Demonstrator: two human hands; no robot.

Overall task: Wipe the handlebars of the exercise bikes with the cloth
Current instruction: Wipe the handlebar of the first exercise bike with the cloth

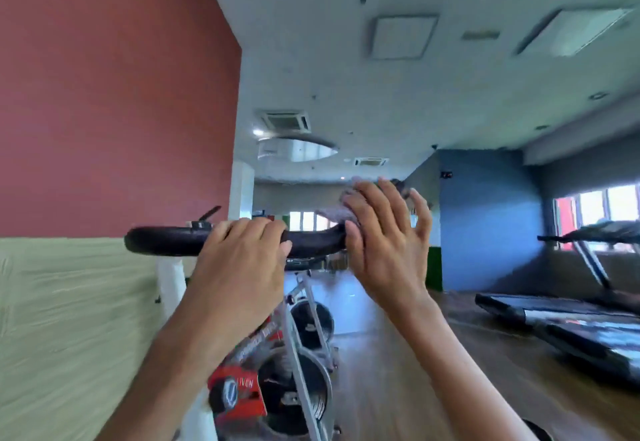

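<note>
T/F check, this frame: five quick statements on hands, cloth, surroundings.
1. The left hand grips the black handlebar. True.
2. The cloth sits under the right hand. True.
3. The cloth is bright yellow. False: it is grey.
4. A treadmill stands off to the right. True.
5. The left wall is blue all over. False: the wall is red above, pale green below.

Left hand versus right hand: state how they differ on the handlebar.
The left hand grips the bare black handlebar; the right hand presses a grey cloth against it. The left hand's fingers curl round the bar; the right hand's are spread and nearly straight. Both are on the same handlebar.
</note>
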